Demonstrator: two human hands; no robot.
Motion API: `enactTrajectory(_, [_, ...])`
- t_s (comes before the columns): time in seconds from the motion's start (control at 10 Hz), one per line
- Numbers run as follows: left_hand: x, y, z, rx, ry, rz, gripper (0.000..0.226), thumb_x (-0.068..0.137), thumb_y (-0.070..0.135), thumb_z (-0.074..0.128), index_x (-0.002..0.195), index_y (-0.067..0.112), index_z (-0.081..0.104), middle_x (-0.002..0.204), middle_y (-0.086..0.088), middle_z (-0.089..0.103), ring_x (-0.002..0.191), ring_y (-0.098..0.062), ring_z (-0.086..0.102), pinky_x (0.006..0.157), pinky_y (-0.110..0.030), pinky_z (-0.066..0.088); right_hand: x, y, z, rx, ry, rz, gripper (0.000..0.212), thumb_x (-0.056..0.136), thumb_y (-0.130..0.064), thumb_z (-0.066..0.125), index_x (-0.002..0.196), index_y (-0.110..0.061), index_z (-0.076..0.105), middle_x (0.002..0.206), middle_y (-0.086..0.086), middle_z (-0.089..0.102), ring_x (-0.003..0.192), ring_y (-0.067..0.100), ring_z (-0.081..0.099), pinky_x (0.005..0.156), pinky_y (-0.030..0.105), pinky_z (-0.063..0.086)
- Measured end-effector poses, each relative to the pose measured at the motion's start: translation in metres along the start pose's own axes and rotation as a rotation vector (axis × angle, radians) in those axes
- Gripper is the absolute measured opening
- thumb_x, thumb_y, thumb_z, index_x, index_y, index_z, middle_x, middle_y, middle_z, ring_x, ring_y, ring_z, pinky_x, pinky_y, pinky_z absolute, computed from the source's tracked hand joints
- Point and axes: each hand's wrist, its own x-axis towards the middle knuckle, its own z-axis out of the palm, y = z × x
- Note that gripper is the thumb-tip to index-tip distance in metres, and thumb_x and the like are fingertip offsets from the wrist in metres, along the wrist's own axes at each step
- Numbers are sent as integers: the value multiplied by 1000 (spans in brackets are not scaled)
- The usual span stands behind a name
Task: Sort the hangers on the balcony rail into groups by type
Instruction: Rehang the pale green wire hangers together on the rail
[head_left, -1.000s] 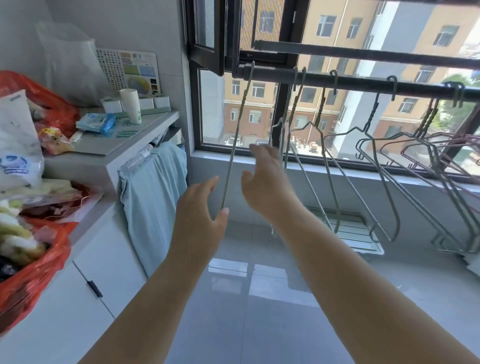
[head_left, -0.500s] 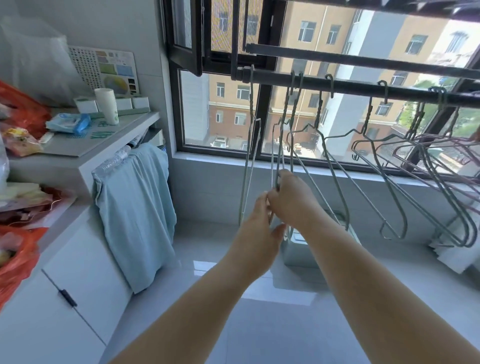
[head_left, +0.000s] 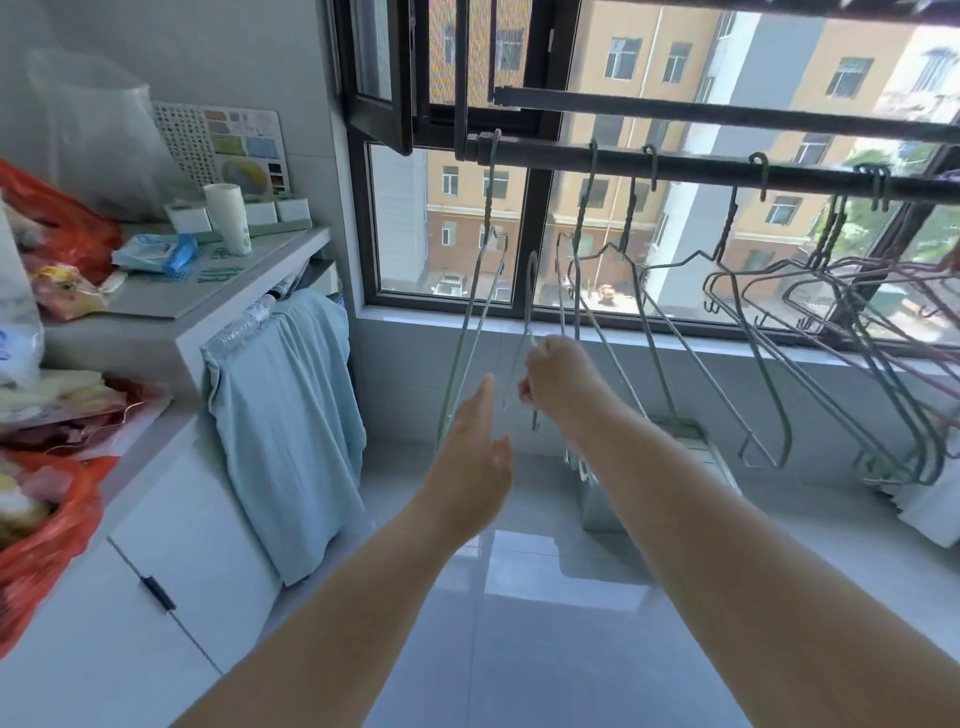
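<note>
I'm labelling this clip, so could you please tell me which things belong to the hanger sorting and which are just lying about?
Job: rail; wire hangers; lifted hanger in right hand; left hand.
Lying about: blue cloth; paper cups; red bags.

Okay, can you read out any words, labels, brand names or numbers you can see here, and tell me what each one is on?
No text here is sharp enough to quote.
Chart against the wall: printed grid and coloured panels, too small to read.
Paper cup: green marks, blurred.
Blue packet: print illegible.
Countertop: green print, blurred.
White bag: blue logo, unreadable.
</note>
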Motion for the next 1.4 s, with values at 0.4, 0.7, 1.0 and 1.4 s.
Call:
enactTrajectory(0.4, [8,-75,-31,61,-69,-344,64,95,22,42,146,17,5,155,-4,7,143,-16,9,116,-31,10,-111,101,36,621,-23,-48,30,90,0,45,100,-21,64,68,-10,66,35,3,35,38,9,27])
enactTrajectory(0.7, [-21,-84,-52,118,-303,-345,13,92,17,49,88,26,57,96,-9,60,83,-15,52,71,-21,40,-101,172,33,626,-57,-30,28,85,2,57,84,-22,71,63,-11,70,44,1,44,46,7,37])
enactTrajectory(1.0, [-72,-64,-56,114,-75,-372,27,95,10,39,111,11,61,77,2,52,63,-9,39,57,-23,41,-95,142,89,78,-89,-267,42,88,-10,55,128,-23,51,137,-3,44,128,19,34,101,18,20])
enactTrajectory(1.4, [-78,-28,50,-6,-91,-461,51,92,-1,29,141,12,29,99,-11,48,83,-21,45,56,-12,36,-179,112,127,350,-579,-139,51,87,-42,54,132,-26,36,114,-11,50,100,7,54,89,21,42])
